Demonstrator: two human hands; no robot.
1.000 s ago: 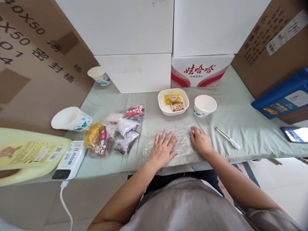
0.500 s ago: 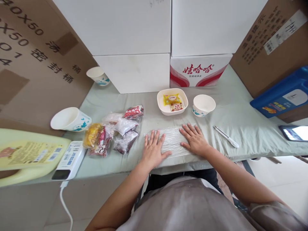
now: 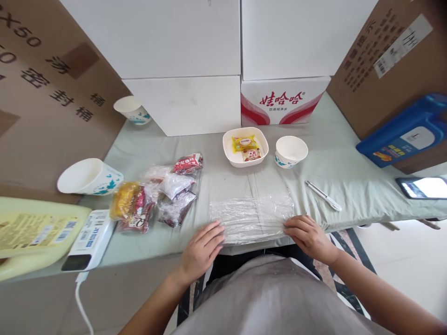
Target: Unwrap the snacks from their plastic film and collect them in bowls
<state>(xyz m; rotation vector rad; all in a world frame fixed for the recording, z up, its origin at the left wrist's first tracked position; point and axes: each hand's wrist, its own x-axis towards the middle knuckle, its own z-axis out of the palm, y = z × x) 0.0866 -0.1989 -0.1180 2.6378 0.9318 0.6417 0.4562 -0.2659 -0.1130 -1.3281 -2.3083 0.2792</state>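
A sheet of clear, crinkled plastic film (image 3: 256,216) lies flat on the table along its front edge. My left hand (image 3: 203,246) is at the film's near left corner, fingers together and thumb below, closed on its edge. At the near right corner my right hand (image 3: 309,237) has its fingers curled round the opposite edge. Beyond the film stands a white bowl (image 3: 228,158) holding a yellow packet (image 3: 244,143) and a smaller red-and-white packet (image 3: 251,155). To its right is a white paper cup (image 3: 291,151) with a blue-green leaf pattern.
Several wrapped snacks (image 3: 174,184) lie to the left, near two paper cups, a white power bank (image 3: 89,242) with a cable and a yellow jug (image 3: 38,232). At right are a pen (image 3: 323,195), a phone (image 3: 424,187) and a blue bottle (image 3: 401,135). Boxes (image 3: 185,104) wall the back.
Both hands have drawn back toward me from lying flat with spread fingers on the film to its near left and right corners. The view has shifted slightly.
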